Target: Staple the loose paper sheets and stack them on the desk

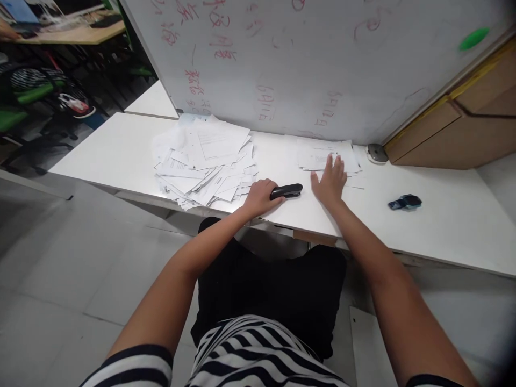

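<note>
My left hand (260, 199) is closed around the back end of a black stapler (287, 191), which lies low over the white desk with its front end pointing right. My right hand (330, 183) has its fingers spread and rests on the near edge of a small, fairly neat stack of printed papers (312, 152). To the left of the stapler spreads a large messy heap of loose papers (217, 156), some tilted and overlapping. The wrist hides part of the right stack's near side.
A whiteboard (290, 70) with red handwriting stands along the desk's back edge. On the right lie a dark watch-like object (405, 202) and a small grey round-cornered device (377, 153), with cardboard boxes (451, 129) behind. Green chairs (36, 94) stand at far left.
</note>
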Demonstrator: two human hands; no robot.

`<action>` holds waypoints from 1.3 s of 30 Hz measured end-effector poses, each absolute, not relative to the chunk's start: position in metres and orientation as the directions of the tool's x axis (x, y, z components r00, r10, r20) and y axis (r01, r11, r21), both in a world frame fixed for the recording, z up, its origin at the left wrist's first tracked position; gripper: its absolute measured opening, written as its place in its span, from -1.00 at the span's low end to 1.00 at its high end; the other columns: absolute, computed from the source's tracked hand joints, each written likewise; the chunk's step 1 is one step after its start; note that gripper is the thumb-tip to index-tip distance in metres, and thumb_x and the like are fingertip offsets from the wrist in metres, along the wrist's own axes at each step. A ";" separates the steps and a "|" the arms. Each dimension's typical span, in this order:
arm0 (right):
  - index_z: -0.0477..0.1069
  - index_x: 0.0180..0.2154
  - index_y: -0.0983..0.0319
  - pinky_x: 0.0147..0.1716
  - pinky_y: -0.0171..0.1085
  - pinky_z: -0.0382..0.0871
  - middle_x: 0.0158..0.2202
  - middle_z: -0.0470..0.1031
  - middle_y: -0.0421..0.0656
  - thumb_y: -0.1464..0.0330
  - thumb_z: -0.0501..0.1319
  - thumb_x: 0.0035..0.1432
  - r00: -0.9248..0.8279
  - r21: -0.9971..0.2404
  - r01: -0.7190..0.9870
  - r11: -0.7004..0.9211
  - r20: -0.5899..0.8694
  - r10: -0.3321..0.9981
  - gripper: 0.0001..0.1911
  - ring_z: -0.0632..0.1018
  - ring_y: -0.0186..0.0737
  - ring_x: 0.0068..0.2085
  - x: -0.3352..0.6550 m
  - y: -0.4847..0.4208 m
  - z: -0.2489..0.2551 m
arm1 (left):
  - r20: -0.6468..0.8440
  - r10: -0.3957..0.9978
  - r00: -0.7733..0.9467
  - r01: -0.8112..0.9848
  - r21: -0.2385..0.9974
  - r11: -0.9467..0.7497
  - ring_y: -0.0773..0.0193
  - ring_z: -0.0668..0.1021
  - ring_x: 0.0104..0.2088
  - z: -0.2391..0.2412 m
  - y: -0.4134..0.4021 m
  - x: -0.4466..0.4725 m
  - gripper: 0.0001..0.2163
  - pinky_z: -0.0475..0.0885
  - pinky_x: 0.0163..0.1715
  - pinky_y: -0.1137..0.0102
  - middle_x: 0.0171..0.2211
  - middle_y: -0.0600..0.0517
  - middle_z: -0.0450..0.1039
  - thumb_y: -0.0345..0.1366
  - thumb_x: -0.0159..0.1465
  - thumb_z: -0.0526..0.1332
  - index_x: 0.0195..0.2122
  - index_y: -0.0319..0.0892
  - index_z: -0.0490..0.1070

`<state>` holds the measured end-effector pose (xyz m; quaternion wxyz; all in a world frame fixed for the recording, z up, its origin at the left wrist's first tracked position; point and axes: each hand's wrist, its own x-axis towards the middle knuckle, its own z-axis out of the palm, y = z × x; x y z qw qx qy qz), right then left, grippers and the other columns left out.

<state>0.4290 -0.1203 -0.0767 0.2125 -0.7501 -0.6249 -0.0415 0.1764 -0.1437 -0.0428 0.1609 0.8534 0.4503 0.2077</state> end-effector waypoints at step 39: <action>0.05 0.25 0.27 0.20 0.27 -0.17 0.29 0.09 0.13 0.18 -0.06 0.26 0.316 -0.271 0.935 -0.228 0.346 0.883 -0.41 0.04 0.10 0.31 0.429 -0.123 -0.077 | 0.151 0.989 0.002 0.941 0.335 -0.054 0.10 -0.01 0.37 -0.047 -0.033 0.044 -0.52 -0.17 0.31 0.06 0.36 0.00 -0.01 -0.15 0.34 -0.12 0.26 -0.10 0.17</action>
